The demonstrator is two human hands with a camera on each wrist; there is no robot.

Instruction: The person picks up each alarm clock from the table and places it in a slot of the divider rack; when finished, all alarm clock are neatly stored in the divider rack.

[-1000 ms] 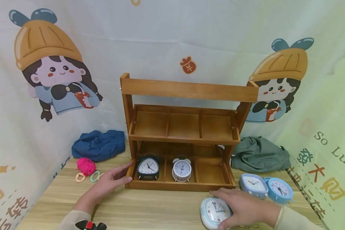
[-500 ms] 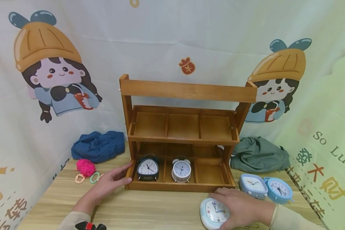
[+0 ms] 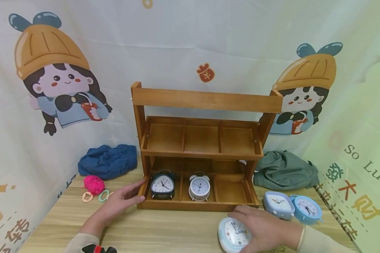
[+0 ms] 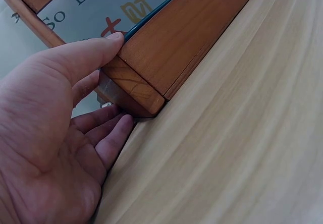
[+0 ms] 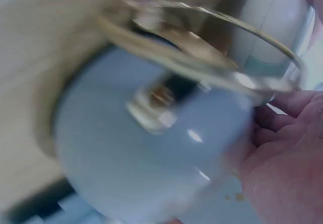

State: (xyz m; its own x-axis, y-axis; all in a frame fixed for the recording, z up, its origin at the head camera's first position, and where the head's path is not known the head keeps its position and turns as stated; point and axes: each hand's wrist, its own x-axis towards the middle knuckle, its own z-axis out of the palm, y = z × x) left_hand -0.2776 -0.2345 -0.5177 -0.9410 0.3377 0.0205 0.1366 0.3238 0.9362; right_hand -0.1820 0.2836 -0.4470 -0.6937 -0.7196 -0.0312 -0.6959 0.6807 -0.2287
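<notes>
A pink ball of yarn [image 3: 94, 185] lay near the left edge of the desk [image 3: 164, 230], in front of a blue cloth bundle [image 3: 109, 161]. The left hand [image 3: 121, 202] held the lower left corner of the wooden rack [image 3: 206, 96], thumb on its edge and fingers bent against its side. In the lower tier, a black clock [image 3: 162, 186] stood in the left compartment and a white clock [image 3: 200, 186] in the middle one.

In front of the rack's right end, the right hand [image 3: 263, 226] gripped the pale blue-rimmed clock [image 3: 234, 233] by its right side, dial up. That clock looked light and hard-shelled, probably a little slippery; its rounded sides seemed the place to hold, sparing the dial cover. Whether it touched the desk I could not tell.

Farther right, a squarish blue clock [image 3: 278, 203] sat just beside a round blue clock [image 3: 307, 209], with a green cloth bundle [image 3: 285, 170] behind them.
</notes>
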